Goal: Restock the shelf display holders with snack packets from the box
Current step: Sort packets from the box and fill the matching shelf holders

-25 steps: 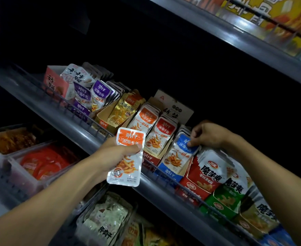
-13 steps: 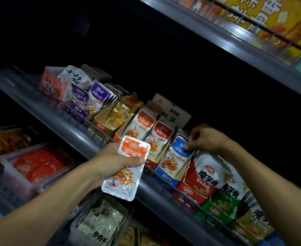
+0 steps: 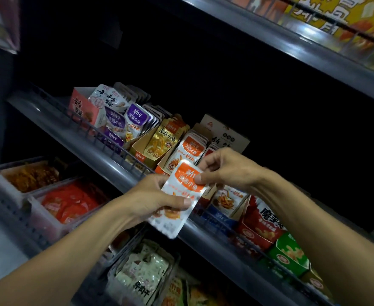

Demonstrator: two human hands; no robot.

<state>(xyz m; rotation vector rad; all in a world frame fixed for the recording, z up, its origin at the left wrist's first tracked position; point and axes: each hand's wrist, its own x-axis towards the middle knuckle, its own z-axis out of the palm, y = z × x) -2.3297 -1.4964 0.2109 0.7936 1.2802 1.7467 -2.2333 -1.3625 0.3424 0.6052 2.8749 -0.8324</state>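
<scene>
Far left, lower tier: clear tubs [image 3: 33, 208] of red and brown snacks sit below the shelf rail [image 3: 106, 164]; not part of this step, keep your elbows off them.
Shelf, left end: pink holder [image 3: 82, 111] and purple packets [image 3: 135, 120] look full and upright.
Gold row: gold packets [image 3: 161, 140] lean in their cardboard holder, just left of your target.
Target holder: the orange-label row [image 3: 190, 149] stands directly behind the packet you carry; same print, so this looks like the right slot.
Left hand [image 3: 150, 202]: you grip the lower half of the orange packet [image 3: 181, 193], thumb across its face, fingers behind.
Packet position: held in the air in front of the rail, tilted, top edge toward the orange row, not yet in any holder.
Right hand [image 3: 223, 171]: thumb and forefinger pinch the packet's top corner; both hands grasp it at once.
Doing it well: let your right hand take the top edge and steer, then loosen the left. Slide the packet in label outward, at the lean of its neighbours, seated down to the holder floor.
Watch: the blue packets [image 3: 225, 202] sit just under your right wrist; a low wrist could tip them forward.
Right end: red [image 3: 261, 226] and green [image 3: 289, 255] boxes, well stocked.
Supply box: not in view.
</scene>
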